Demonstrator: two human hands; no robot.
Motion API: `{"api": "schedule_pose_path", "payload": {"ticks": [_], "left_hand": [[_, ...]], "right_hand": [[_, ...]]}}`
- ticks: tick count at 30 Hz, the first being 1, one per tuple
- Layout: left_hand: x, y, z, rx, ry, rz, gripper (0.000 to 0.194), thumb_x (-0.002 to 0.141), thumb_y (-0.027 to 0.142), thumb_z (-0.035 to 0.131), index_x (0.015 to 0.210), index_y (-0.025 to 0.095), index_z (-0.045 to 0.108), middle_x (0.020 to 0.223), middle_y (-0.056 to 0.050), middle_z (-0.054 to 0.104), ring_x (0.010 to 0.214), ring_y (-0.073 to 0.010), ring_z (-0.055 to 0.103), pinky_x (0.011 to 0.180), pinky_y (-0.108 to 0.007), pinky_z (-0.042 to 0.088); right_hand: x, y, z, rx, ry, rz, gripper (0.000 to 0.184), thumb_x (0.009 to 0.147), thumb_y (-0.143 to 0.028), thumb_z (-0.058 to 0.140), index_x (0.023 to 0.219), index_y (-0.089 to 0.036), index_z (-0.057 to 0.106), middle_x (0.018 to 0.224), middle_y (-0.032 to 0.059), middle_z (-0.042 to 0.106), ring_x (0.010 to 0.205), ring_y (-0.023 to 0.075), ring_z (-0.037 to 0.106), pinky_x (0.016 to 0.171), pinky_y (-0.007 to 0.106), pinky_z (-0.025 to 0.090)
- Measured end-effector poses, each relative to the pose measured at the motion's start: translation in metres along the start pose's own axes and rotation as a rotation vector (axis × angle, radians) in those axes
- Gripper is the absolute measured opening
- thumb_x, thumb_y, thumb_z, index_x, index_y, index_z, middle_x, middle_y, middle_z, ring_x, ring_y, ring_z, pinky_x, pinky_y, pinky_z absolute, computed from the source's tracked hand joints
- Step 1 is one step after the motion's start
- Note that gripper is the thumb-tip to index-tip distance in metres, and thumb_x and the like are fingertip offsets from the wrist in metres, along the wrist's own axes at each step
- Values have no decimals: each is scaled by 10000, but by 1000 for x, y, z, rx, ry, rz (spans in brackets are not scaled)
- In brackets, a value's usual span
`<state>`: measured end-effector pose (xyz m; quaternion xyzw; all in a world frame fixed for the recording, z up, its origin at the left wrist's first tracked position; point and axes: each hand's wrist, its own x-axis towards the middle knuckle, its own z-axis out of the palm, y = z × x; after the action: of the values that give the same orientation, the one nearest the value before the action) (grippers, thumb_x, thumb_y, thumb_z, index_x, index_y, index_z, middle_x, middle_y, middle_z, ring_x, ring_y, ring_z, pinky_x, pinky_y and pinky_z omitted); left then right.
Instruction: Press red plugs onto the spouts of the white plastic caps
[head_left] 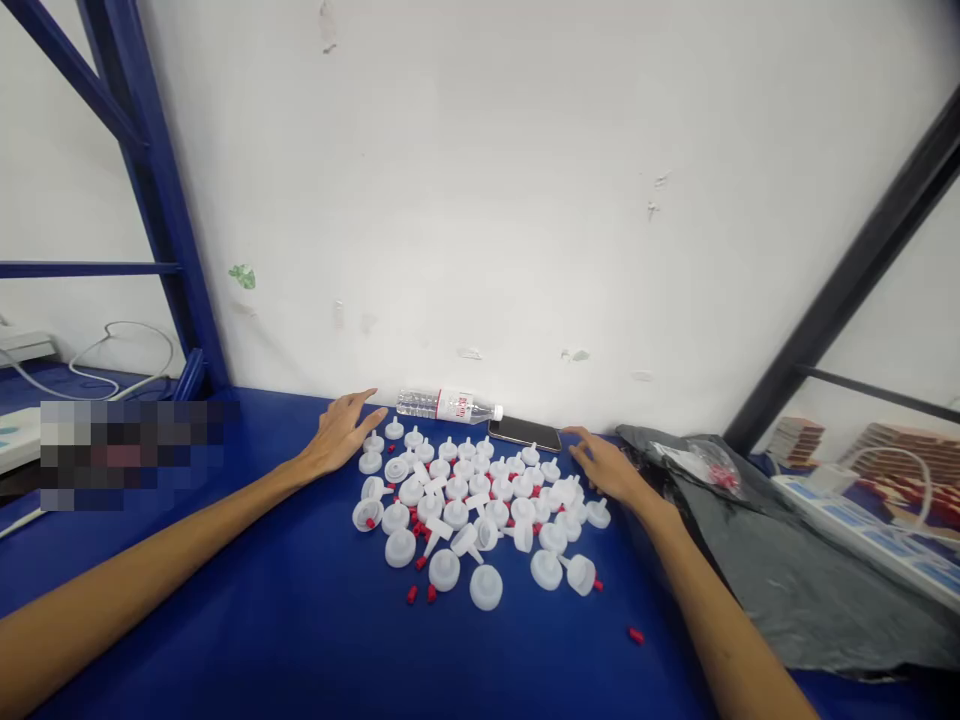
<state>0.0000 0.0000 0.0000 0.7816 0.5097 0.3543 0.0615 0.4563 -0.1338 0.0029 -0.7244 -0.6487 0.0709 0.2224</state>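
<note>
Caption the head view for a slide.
Left hand and right hand flank scattered white spouted caps and small red tips on a blue table.

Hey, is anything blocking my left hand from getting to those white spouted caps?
Nothing visible does. Your left hand is right beside the left edge of the white spouted caps. The clear bottle and dark phone lie behind the pile, not between.
</note>
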Motion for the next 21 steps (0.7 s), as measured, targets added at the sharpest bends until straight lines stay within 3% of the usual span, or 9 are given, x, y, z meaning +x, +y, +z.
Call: {"api": "schedule_pose_path", "payload": {"ticks": [3,6,9,14,17,21], "left_hand": [[-6,19,-21,-45,123,138,350,970,347,507,1270,185,583,1212,-100,640,1159,-301,564,1036,-562,418],[-17,48,-44,-83,190,355,169,936,268,476,961,184,620,889,-57,641,923,-255,579,886,-446,465],[-39,80,-57,-118,119,666,137,889,191,470,783,215,553,696,-16,561,693,-193,523,668,-335,437],[-85,117,-50,-59,-110,1150,190,748,214,565,586,243,469,514,6,482,474,-159,408,467,-342,285],[-106,126,-43,134,-223,1255,134,716,234,592,590,222,549,497,-22,528,447,-171,463,425,-352,305],[-118,130,-41,309,-315,1244,166,750,272,618,604,191,614,485,-32,558,414,-189,508,410,-371,339]], "right_hand": [[5,6,5,-74,17,-56,346,1019,-274,525,1354,-207,578,1073,69,708,941,207,703,892,389,554],[9,11,8,-111,23,-81,353,1005,-354,599,1314,-184,596,1202,85,673,1033,224,674,914,454,559],[10,14,10,-129,25,-85,349,1001,-365,609,1303,-190,604,1259,93,651,1049,225,668,904,447,570],[9,14,12,-155,24,-84,357,1001,-361,608,1314,-191,597,1250,92,653,1045,226,669,899,447,572],[9,14,12,-168,22,-87,360,1002,-366,604,1316,-191,594,1228,89,659,1042,226,668,899,447,568],[9,14,12,-179,22,-88,357,1001,-361,596,1315,-191,595,1155,76,678,1035,229,663,909,452,546]]}}
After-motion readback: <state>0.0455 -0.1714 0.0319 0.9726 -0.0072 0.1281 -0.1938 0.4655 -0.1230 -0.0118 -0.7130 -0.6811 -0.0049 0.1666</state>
